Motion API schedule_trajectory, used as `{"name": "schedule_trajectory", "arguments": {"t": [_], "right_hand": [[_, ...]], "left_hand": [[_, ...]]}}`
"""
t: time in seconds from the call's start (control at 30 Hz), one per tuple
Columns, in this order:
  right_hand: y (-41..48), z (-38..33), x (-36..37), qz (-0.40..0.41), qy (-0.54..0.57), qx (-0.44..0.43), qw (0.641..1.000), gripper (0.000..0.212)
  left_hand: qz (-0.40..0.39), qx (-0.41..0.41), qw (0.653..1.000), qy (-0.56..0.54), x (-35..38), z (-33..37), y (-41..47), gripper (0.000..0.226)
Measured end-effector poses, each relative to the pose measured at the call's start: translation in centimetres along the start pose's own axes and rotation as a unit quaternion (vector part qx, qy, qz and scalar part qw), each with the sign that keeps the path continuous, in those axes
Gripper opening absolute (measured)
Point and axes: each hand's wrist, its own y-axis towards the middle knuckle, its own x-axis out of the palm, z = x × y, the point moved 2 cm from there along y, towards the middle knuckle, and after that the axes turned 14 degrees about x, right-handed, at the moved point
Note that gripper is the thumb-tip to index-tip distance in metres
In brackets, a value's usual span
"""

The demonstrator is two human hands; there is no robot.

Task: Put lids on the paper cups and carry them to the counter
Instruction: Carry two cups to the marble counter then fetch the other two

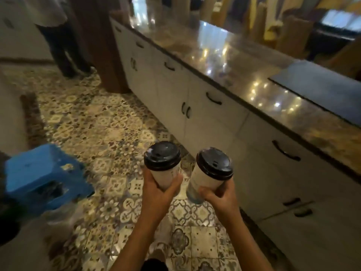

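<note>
I hold two white paper cups in front of me above the tiled floor. My left hand (156,189) grips the left cup (166,176), which carries a black lid (162,155). My right hand (216,196) grips the right cup (201,179), tilted a little to the right, with its own black lid (214,164). The shiny dark counter (224,61) runs diagonally from the upper middle to the right edge, to the right of both cups.
White cabinet doors with dark handles (214,99) line the counter's front. A blue plastic stool (41,177) stands at the left. A person's legs (62,45) are at the upper left beside a brown pillar (103,45). A dark slab (320,87) lies on the counter's right part.
</note>
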Motion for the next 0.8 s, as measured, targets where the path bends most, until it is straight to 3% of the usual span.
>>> {"name": "schedule_trajectory", "arguments": {"t": [0.33,0.47,0.67,0.8], "right_hand": [[13.7,-4.6,-1.8,0.163,0.09,-0.031,0.982,0.088],[17.4,-5.3,-3.9,0.21,0.134,-0.022,0.968,0.075],[22.1,-6.2,-9.7,0.279,0.146,-0.022,0.949,0.071],[26.1,-7.1,-14.9,0.293,0.261,-0.018,0.919,0.085]], "left_hand": [[-0.163,0.007,0.984,-0.064,8.3,-3.2,17.9,0.081],[-0.207,0.003,0.976,-0.072,12.4,-4.3,23.0,0.084],[-0.282,-0.009,0.952,-0.115,21.3,-5.0,27.4,0.071],[-0.323,-0.017,0.936,-0.141,29.1,-4.5,30.2,0.074]]}}
